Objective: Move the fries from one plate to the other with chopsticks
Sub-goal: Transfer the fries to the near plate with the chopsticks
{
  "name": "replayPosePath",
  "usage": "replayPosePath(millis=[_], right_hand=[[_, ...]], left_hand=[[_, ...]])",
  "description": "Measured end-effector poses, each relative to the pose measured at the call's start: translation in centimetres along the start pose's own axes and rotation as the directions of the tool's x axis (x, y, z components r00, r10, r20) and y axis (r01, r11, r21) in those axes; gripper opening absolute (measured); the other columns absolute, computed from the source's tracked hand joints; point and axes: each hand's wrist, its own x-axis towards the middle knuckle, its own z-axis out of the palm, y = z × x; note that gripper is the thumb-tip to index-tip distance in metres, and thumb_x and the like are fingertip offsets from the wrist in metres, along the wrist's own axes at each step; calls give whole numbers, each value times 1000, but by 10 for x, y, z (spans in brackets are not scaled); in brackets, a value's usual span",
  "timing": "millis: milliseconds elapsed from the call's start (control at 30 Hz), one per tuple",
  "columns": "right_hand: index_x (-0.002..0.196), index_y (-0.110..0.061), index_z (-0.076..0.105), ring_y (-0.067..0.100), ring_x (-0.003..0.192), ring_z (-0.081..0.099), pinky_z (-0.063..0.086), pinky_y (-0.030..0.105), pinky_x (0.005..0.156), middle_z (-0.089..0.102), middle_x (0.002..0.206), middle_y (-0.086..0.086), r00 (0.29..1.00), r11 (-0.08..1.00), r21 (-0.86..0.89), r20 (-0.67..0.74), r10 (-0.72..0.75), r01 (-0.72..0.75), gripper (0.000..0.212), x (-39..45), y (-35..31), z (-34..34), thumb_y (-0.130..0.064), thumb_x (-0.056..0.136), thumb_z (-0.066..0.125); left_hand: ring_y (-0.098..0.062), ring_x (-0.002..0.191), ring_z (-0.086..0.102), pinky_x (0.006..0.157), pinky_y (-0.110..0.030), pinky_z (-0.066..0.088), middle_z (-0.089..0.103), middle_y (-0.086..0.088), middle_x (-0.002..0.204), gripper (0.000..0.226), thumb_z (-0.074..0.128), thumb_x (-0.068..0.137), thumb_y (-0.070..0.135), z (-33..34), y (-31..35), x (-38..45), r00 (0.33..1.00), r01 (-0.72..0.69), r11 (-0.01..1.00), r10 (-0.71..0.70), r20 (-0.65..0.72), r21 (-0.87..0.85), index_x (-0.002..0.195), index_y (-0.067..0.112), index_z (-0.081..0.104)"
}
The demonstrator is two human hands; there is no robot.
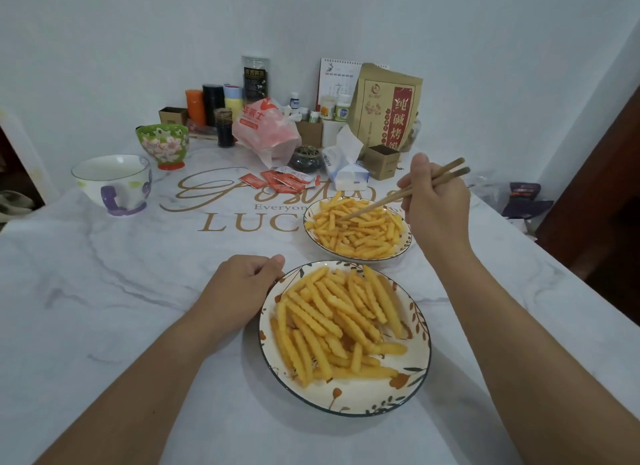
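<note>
Two leaf-patterned plates hold crinkle-cut fries. The near plate (412, 392) carries a pile of fries (339, 322). The far plate (405, 248) is also heaped with fries (356, 227). My right hand (436, 201) grips a pair of wooden chopsticks (381, 205); their tips reach down into the far plate's fries. My left hand (242, 288) rests on the table with fingers curled, its thumb and fingertips touching the near plate's left rim.
A white bowl (112, 184) and a green floral bowl (162, 144) stand at the left. Sauce packets (280, 182), a tissue pack (346, 168), a plastic bag (266, 128), jars, bottles and a paper food bag (384, 108) crowd the back.
</note>
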Motion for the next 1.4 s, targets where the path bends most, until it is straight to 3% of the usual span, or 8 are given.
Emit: replayPosePath(millis=[267,367,667,767,867,1000,1267,1400], right_hand=[[75,-12,66,13,48,56,50,32,51,60,60,3,993,993,17,41,114,-115,49,2,6,24,-46,107,48],[75,-13,65,12,53,58,52,37,55,61,62,3,995,994,38,-9,101,-100,52,-1,10,22,-46,108,43],[68,-10,60,11,43,47,39,22,43,49,45,-4,966,935,326,-164,201,-139,60,-6,-29,-25,-47,110,37],[66,-9,59,10,42,42,33,22,43,45,46,-2,967,917,349,-91,239,-194,61,-12,-45,-40,-47,109,39],[65,-9,61,12,41,40,32,24,42,45,46,-1,972,949,212,85,218,-231,62,-19,-55,-45,-50,108,40],[64,-9,64,14,40,42,34,22,40,48,44,1,963,982,77,224,150,-171,58,-24,-62,-43,-44,107,48],[69,-13,64,11,43,45,35,22,41,53,48,-5,999,949,312,-3,48,-45,51,-4,-31,-24,-35,110,44],[78,-10,67,11,49,47,39,25,46,53,54,-3,997,954,290,-5,82,-77,44,-14,24,-10,-31,110,45]], left_hand=[[-23,82,72,72,-31,49,78,0,82,54,50,108,45,0,2,-1,1000,24,999,-24,2,-38,89,1,77],[-14,64,67,64,-28,45,77,-2,80,53,50,108,44,0,3,-1,999,35,999,-35,-2,-34,87,5,78],[-10,61,64,63,-31,46,77,-2,74,52,49,108,46,-1,6,-4,997,72,997,-72,10,-36,81,13,80],[-8,58,63,62,-31,46,77,1,72,52,49,108,46,-1,7,-5,997,75,997,-75,6,-25,81,14,80],[-10,67,68,65,-30,46,78,7,73,50,50,108,45,-1,8,-6,996,84,996,-84,7,-34,81,16,81],[-4,59,61,62,-29,42,73,16,64,48,51,107,45,-2,10,-7,994,111,993,-110,8,-44,81,18,81],[10,51,59,60,-28,40,68,26,59,49,50,108,44,-2,13,-5,995,100,995,-99,17,-18,85,13,80],[4,53,62,63,-28,43,74,14,65,47,51,107,45,-2,14,-8,995,104,993,-104,13,-55,82,18,80]])
